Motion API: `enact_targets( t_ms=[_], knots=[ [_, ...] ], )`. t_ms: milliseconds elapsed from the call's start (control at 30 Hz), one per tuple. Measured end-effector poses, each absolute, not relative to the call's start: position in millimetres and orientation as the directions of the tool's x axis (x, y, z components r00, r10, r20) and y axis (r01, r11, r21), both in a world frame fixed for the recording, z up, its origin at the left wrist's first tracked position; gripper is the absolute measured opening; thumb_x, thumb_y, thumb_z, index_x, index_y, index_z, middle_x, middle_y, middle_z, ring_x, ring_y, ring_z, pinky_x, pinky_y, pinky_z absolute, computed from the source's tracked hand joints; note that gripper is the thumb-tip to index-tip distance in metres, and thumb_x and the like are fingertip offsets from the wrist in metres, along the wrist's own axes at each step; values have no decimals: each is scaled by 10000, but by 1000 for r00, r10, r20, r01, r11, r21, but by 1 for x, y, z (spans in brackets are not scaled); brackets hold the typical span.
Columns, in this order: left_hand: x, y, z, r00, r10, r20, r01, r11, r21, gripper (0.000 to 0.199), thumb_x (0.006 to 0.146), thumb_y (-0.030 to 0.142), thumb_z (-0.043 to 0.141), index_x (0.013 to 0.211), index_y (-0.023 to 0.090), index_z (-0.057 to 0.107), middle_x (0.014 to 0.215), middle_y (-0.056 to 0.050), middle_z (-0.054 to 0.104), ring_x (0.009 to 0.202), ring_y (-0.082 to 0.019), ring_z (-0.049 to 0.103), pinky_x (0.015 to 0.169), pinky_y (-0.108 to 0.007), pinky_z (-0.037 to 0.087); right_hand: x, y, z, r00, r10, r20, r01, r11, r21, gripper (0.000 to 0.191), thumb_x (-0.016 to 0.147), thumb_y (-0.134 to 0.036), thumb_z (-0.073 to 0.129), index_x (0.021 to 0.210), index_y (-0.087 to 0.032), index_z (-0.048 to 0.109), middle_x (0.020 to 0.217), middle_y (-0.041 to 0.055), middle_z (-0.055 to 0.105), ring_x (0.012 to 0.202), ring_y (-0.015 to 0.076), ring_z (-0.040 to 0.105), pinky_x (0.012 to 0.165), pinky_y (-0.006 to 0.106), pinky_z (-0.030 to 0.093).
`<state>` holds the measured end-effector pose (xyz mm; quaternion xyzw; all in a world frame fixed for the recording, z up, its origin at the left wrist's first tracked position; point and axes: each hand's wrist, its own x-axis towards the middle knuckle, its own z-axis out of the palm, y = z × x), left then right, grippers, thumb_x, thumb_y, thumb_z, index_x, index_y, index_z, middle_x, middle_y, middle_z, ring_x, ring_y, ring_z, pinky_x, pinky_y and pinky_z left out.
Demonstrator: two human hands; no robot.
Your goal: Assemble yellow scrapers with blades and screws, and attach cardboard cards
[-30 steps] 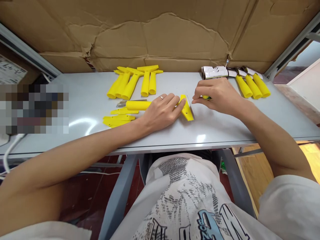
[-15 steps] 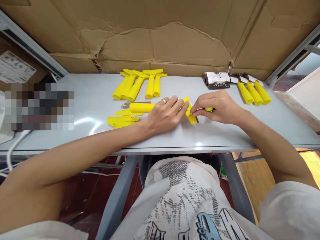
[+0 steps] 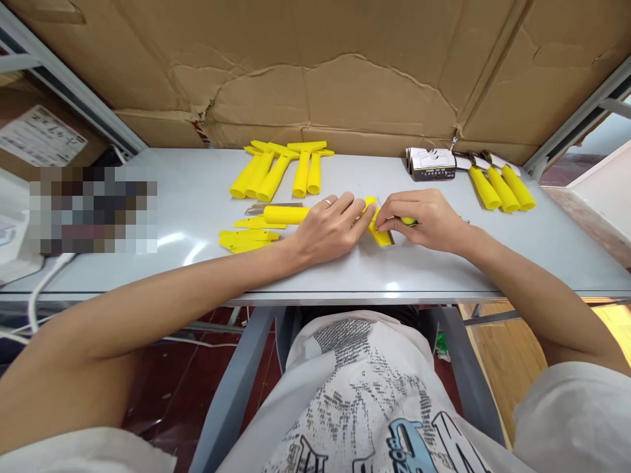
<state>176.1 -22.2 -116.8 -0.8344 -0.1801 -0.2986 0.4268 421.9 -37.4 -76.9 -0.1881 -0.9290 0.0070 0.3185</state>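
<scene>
Midway along the grey tabletop [image 3: 444,272], I log one yellow scraper [image 3: 286,215], handle gripped and partly hidden by my left hand [image 3: 330,226]; my right hand [image 3: 428,220], fingers pinched at its head, holds a yellow-green tool [image 3: 408,221]. Near its left end: flat yellow pieces [image 3: 249,238], metal strips [image 3: 273,207]. Behind: five T-shaped handles [image 3: 270,179]; back right, black-and-white packaging [image 3: 430,164].

5 T-handles [image 3: 276,174], 1 held scraper [image 3: 286,215], 3 covered scrapers [image 3: 501,188].

Yellow T-shaped scraper [image 3: 286,215], handle pointing left, head [image 3: 382,238] slanted, on grey table [image 3: 369,171]
</scene>
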Motion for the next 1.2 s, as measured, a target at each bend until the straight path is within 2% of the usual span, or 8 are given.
enact_targets(
  t_ms=[200, 300, 400, 600, 733, 967, 1200],
  knots=[
    [174, -21, -120, 759, 145, 635, 567, -628, -533, 264, 1102, 177, 463, 1189, 138, 710, 869, -90, 699, 844, -230, 634, 654, -352, 351, 422, -38, -81, -755, 361, 547, 372, 923, -96, 186, 1065, -170, 590, 985, -186, 756, 1015, 60, 782, 886, 154, 722, 768, 276, 548],
    [174, -21, -120, 759, 146, 634, 565, -631, -532, 281, 1103, 182, 462, 1218, 129, 712, 888, -92, 706, 850, -228, 634, 651, -349, 363, 423, -38, -80, -765, 364, 531, 383, 920, -79, 195, 1068, -180, 592, 1002, -194, 775, 1030, 65, 787, 895, 162, 734, 764, 281, 552],
    [175, -22, -118, 750, 112, 652, 568, -615, -547, 257, 1096, 179, 484, 1198, 127, 714, 887, -83, 710, 833, -218, 628, 643, -345, 355, 425, -37, -80, -760, 354, 545, 340, 931, -132, 179, 1065, -195, 618, 1018, -195, 790, 1031, 68, 786, 892, 163, 742, 790, 292, 574],
    [176, -22, -117, 735, 125, 666, 558, -669, -491, 228, 1089, 179, 502, 1161, 141, 715, 877, -80, 707, 830, -217, 624, 644, -354, 341, 423, -38, -74, -736, 365, 570, 287, 931, -226, 185, 1062, -209, 637, 987, -191, 805, 1002, 68, 790, 890, 157, 752, 808, 291, 595],
    [175, -22, -117, 738, 85, 670, 557, -637, -533, 222, 1089, 209, 513, 1123, 155, 726, 843, -69, 692, 799, -208, 607, 642, -349, 333, 422, -39, -71, -729, 376, 573, 266, 926, -268, 191, 1057, -222, 649, 982, -214, 824, 1002, 55, 804, 890, 157, 767, 820, 292, 608],
    [175, -20, -118, 723, 98, 684, 538, -702, -467, 249, 1089, 194, 500, 1164, 156, 734, 884, -75, 692, 830, -216, 591, 677, -349, 345, 422, -40, -72, -729, 364, 580, 299, 931, -208, 192, 1060, -222, 642, 998, -204, 823, 1000, 63, 805, 869, 162, 763, 788, 289, 597],
    [175, -21, -119, 712, 108, 694, 566, -673, -476, 237, 1078, 204, 506, 1135, 165, 732, 893, -72, 714, 814, -211, 613, 656, -349, 352, 421, -41, -70, -742, 361, 565, 320, 931, -175, 187, 1060, -217, 623, 986, -197, 794, 1003, 63, 780, 867, 171, 735, 792, 313, 585]
  ],
)
